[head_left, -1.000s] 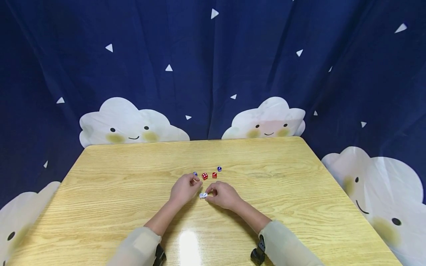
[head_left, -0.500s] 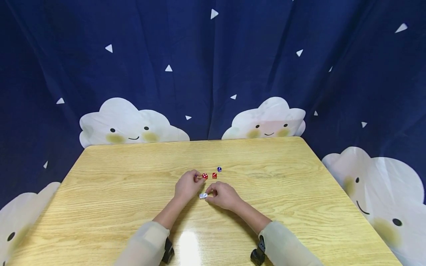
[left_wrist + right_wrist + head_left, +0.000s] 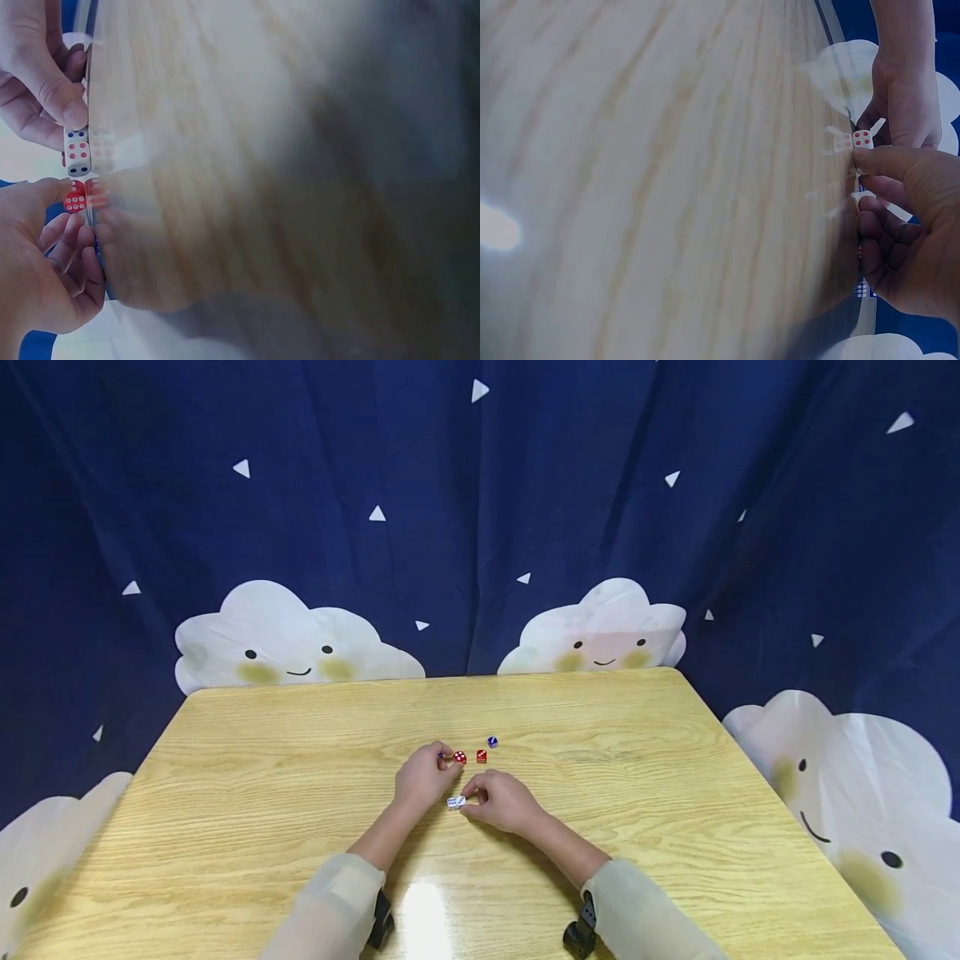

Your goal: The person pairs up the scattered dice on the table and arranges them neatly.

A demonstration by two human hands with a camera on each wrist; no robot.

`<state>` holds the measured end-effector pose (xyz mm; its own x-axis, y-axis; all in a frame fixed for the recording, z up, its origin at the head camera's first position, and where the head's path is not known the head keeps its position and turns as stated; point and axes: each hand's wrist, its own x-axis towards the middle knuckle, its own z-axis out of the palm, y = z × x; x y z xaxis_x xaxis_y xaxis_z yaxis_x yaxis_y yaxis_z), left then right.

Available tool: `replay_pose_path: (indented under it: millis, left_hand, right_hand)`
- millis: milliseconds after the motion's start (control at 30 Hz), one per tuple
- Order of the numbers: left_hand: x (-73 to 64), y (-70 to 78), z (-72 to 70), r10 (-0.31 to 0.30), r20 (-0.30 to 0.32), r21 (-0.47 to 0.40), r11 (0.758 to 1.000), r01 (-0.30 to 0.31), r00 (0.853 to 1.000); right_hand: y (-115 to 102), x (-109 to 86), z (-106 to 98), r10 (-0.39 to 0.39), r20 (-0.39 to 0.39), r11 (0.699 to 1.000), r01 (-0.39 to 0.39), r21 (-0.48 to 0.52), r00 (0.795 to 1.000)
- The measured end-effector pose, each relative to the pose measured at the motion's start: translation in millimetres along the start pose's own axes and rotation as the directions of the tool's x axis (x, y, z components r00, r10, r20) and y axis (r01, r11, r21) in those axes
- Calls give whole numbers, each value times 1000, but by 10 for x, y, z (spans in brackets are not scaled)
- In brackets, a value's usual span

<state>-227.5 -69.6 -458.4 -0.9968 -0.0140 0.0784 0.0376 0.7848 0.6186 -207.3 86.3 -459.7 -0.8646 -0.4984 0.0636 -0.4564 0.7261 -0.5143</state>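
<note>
Pips [image 3: 82, 155], red and blue, were all I could read on two white dice [image 3: 457, 802] side by side on the wooden table [image 3: 285, 793]; the right hand [image 3: 504, 802] narrowly pinched one, the left hand [image 3: 422, 778], barely parted, a red die [image 3: 460, 757].

Glossy wood-grain table [image 3: 637, 793], cloth curtain [image 3: 570, 460]

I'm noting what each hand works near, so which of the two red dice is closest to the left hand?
The left red die, right at the left hand. The other red die stands apart, farther right in the head view.
</note>
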Motion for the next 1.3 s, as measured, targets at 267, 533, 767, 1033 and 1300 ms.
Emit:
replay_pose_path:
  millis: [267, 533, 767, 1033, 1300]
  left_hand:
    - [43, -2, 16, -13, 18, 28, 1000, 12, 1000]
    - [44, -11, 12, -7, 17, 35, 999, 6, 1000]
    - [26, -13, -11, 3, 17, 25, 1000, -4, 1000]
    - [-31, -12, -76, 26, 15, 1, 1000, -26, 1000]
    - [-82, -41, -137, 20, 42, 13, 1000, -20, 999]
  right_hand:
    - [-11, 0, 0, -3, -1, 1000, 3, 13, 1000]
    - [-16, -6, 0, 9, 9, 1000, -9, 11, 1000]
    - [-9, -5, 0, 16, 14, 1000, -16, 19, 1000]
    - [-3, -8, -6, 17, 11, 1000, -17, 24, 1000]
    - [-11, -12, -9, 22, 16, 999, -22, 24, 1000]
